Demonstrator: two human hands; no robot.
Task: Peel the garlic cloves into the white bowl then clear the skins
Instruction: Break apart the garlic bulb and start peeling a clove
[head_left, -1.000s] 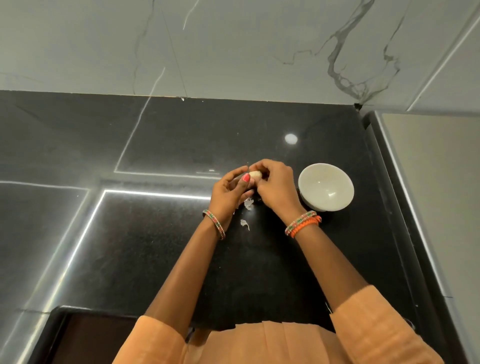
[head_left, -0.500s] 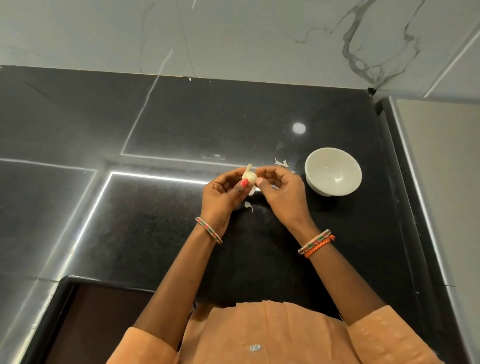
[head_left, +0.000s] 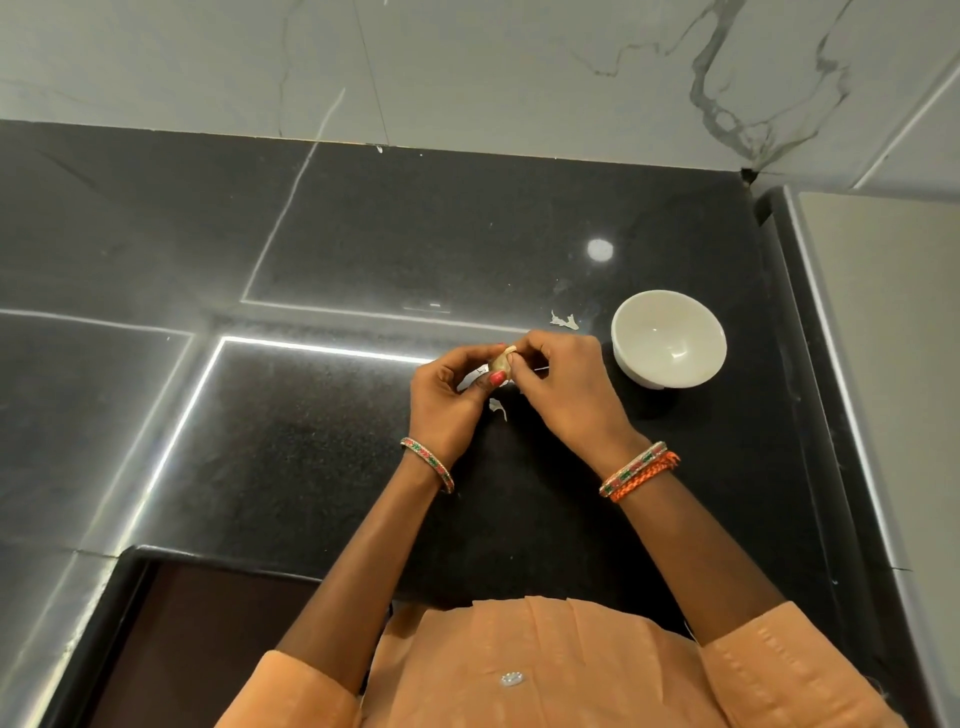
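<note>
- Since the frame half a second back: both hands have closed in tighter on the garlic clove (head_left: 501, 360); right fingertips now sit on its tip where they were slightly apart from it. White bowl (head_left: 668, 339) and skin scraps haven't shifted on the counter.
- Left hand (head_left: 451, 396): fingers curled round the clove, thumb with the pink nail pressed on its lower side. Gripping.
- Right hand (head_left: 563, 388): thumb and forefinger pinching at the clove's upper end, apparently pulling skin. Can't tell how much skin is still on.
- Clove is held in the air, left of the bowl, near it but not over it.
- Skin scrap (head_left: 564, 320) lies just left of the bowl's rim; another skin fragment (head_left: 498, 409) lies further left of the bowl, under the hands.
- Bowl looks empty, no peeled cloves visible inside.
- Progress, my read: early. Peeling under way; nothing dropped in the bowl yet, skins on the black countertop (head_left: 311, 441) not yet cleared.
</note>
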